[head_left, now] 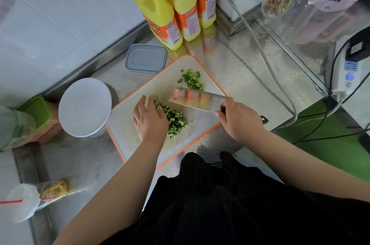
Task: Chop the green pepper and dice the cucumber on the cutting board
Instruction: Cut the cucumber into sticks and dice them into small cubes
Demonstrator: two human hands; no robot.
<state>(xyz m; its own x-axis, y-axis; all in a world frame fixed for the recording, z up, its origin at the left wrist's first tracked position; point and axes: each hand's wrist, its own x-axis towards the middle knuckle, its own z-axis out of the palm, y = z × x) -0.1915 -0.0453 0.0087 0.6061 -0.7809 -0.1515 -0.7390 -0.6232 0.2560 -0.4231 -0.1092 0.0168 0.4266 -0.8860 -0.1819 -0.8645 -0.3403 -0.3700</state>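
Two green piles lie on the cutting board (140, 136): chopped pepper (191, 80) far, diced cucumber (175, 120) near. My right hand (239, 118) grips the cleaver (197, 99); my left hand (149, 117), fingers flat, steadies the dice. I judge dicing almost done; next, lower the blade clear of those fingers.

Glossy metal cleaver blade (197, 100); matt plastic cutting board (140, 136); embossed shiny steel table (240, 68); glossy yellow plastic bottles (160, 8)

This is a kitchen, probably a working or back-room one. An embossed stainless-steel counter (236, 68) runs into a corner of white tiled wall (66, 16). On it sit an orange-rimmed cutting board (140, 138) with diced green vegetables (176, 120), three yellow detergent jugs (176, 0), a lidded food container (146, 58), a white bowl (85, 106) and a plugged-in power strip (349, 68).
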